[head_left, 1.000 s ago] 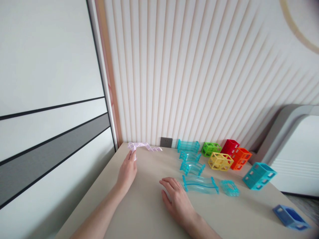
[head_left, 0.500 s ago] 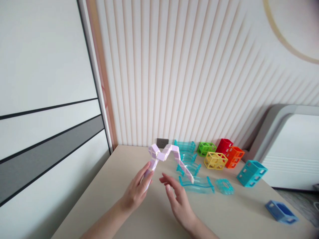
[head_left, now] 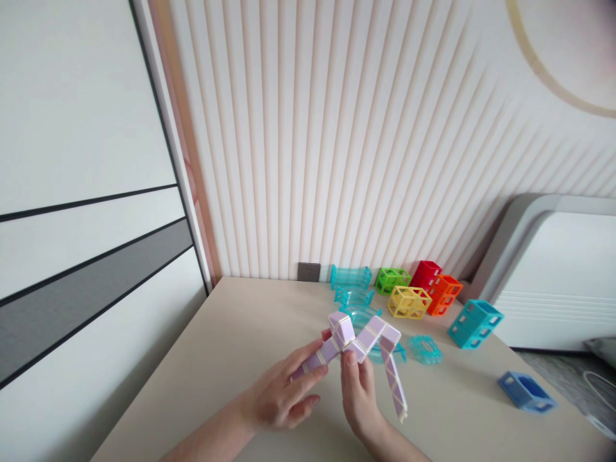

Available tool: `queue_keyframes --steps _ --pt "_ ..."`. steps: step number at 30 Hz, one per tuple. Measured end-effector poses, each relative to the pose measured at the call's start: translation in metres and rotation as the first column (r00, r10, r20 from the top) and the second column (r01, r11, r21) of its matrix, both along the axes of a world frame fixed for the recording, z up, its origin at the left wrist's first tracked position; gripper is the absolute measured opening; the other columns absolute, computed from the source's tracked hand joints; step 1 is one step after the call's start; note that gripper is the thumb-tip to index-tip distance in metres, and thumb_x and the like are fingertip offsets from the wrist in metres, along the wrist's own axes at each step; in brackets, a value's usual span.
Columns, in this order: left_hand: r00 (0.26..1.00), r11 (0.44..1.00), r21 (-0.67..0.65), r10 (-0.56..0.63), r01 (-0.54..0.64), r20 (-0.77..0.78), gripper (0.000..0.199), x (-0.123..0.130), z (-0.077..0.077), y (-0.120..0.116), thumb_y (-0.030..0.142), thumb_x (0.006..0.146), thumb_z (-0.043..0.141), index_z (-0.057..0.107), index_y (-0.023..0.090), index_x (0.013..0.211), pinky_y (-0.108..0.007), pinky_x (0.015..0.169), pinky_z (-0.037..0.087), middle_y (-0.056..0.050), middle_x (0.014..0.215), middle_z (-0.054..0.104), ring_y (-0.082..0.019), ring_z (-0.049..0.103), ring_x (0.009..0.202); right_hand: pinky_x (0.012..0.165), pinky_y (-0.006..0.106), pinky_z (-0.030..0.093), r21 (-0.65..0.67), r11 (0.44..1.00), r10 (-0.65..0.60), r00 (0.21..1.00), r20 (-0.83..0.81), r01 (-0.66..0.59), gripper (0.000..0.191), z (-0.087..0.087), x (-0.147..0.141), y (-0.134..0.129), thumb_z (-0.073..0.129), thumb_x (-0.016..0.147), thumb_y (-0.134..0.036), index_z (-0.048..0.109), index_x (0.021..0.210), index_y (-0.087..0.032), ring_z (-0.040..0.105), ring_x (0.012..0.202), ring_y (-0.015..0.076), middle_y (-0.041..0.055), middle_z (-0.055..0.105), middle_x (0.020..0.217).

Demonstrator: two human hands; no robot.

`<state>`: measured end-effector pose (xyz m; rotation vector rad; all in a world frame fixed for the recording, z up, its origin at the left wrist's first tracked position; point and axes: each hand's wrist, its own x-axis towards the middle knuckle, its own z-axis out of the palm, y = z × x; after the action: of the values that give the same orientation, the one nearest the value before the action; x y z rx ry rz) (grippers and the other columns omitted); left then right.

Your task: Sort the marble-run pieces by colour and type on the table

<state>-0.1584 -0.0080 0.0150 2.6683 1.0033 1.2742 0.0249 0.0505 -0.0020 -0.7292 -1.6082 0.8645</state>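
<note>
A lilac and white snake cube puzzle (head_left: 369,336), made of jointed wedge segments, is held above the table in both hands. My left hand (head_left: 283,385) is closed around its left, straight stretch, with fingers on both sides. My right hand (head_left: 357,388) pinches it near the middle, thumb in front, just right of a folded knob. From there the chain rises, bends, and its free end hangs down to the right of my right hand. Behind the puzzle lie clear teal curved pieces (head_left: 353,297), partly hidden by it.
On the table (head_left: 231,340) toward the right stand open-frame blocks: green (head_left: 392,280), yellow (head_left: 409,302), red (head_left: 426,276), orange (head_left: 444,295) and teal (head_left: 475,324). A teal lattice piece (head_left: 425,350) and a blue block (head_left: 527,391) lie nearer. A wall socket (head_left: 308,271) is behind.
My right hand, open and apart from the puzzle before, now grips its middle. The puzzle has come lower and to the right, its free end swinging down. My left hand has turned, still holding it.
</note>
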Motion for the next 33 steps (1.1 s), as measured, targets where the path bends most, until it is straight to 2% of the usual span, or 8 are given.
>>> queue_keyframes --steps 3,8,13,16,19,23,28,33 --pt "0.985 0.995 -0.092 -0.014 0.031 0.174 0.068 0.004 -0.005 0.000 0.027 0.097 0.055 0.023 0.025 0.157 -0.053 0.106 0.050 -0.024 0.155 0.038 -0.039 0.043 0.143 0.095 0.045 0.058 -0.019 1.000 0.009 0.998 -0.065 -0.010 0.039 0.008 0.001 -0.002 0.044 0.103 -0.050 0.061 0.129 -0.026 0.070 0.110 0.0291 0.0105 0.074 0.117" --pt "0.858 0.929 -0.360 0.119 0.082 0.501 0.059 0.015 -0.007 0.000 0.038 0.097 0.058 0.033 0.024 0.148 -0.036 0.084 0.058 -0.016 0.123 0.064 -0.026 0.069 0.101 0.100 0.046 0.054 0.192 0.968 0.131 0.979 0.154 -0.160 0.039 0.029 0.004 -0.007 0.048 0.102 -0.044 0.059 0.134 -0.024 0.063 0.121 0.0309 0.0139 0.066 0.130" --pt "0.867 0.886 -0.457 0.161 0.083 0.471 0.037 0.016 -0.005 0.000 0.043 0.099 0.054 0.051 0.022 0.130 -0.028 0.065 0.050 -0.006 0.089 0.068 -0.018 0.062 0.071 0.105 0.048 0.051 0.290 0.930 0.136 0.944 0.301 -0.227 0.050 0.031 0.006 -0.010 0.049 0.101 -0.045 0.047 0.147 -0.024 0.056 0.131 0.0329 0.0168 0.057 0.141" --pt "0.839 0.859 -0.495 0.172 0.128 0.516 0.040 0.017 -0.005 -0.001 0.043 0.101 0.050 0.046 0.022 0.135 -0.025 0.059 0.046 -0.003 0.083 0.064 -0.014 0.058 0.063 0.104 0.046 0.052 0.220 0.961 0.118 0.970 0.214 -0.166 0.051 0.028 0.000 -0.011 0.051 0.101 -0.045 0.045 0.147 -0.026 0.056 0.130 0.0310 0.0157 0.056 0.143" --pt "0.791 0.834 -0.523 0.198 0.174 0.579 0.040 0.020 -0.001 0.000 0.046 0.103 0.044 0.044 0.021 0.135 -0.023 0.055 0.044 0.000 0.075 0.058 -0.012 0.053 0.057 0.101 0.043 0.054 0.129 0.983 0.123 0.990 0.073 -0.132 0.041 0.039 -0.013 -0.009 0.059 0.097 -0.043 0.055 0.135 -0.026 0.060 0.124 0.0288 0.0132 0.061 0.135" --pt "0.738 0.844 -0.514 0.250 0.151 0.627 0.038 0.019 0.028 0.010 0.052 0.103 0.041 0.051 0.020 0.120 -0.023 0.052 0.037 0.005 0.064 0.047 -0.010 0.043 0.053 0.102 0.043 0.052 0.031 0.986 0.166 0.986 -0.019 -0.165 0.034 0.079 -0.034 -0.001 0.068 0.092 -0.040 0.063 0.121 -0.022 0.062 0.119 0.0287 0.0124 0.065 0.129" --pt "0.683 0.816 -0.532 0.256 0.227 0.684 0.045 0.015 0.090 0.037 0.057 0.101 0.041 0.046 0.019 0.127 -0.020 0.042 0.028 0.010 0.058 0.037 -0.009 0.034 0.044 0.097 0.043 0.052 -0.099 0.975 0.182 0.969 -0.168 -0.200 0.040 0.134 -0.052 0.027 0.067 0.091 -0.047 0.066 0.119 -0.017 0.065 0.112 0.0286 0.0126 0.071 0.121" --pt "0.714 0.786 -0.560 0.234 0.260 0.660 0.044 0.008 0.137 0.057 0.058 0.099 0.047 0.048 0.021 0.121 -0.019 0.039 0.029 0.011 0.061 0.037 -0.007 0.036 0.042 0.092 0.037 0.052 -0.115 0.953 0.222 0.905 -0.363 -0.280 0.033 0.156 -0.059 0.057 0.069 0.091 -0.047 0.072 0.105 -0.017 0.068 0.101 0.0238 0.0077 0.075 0.101"
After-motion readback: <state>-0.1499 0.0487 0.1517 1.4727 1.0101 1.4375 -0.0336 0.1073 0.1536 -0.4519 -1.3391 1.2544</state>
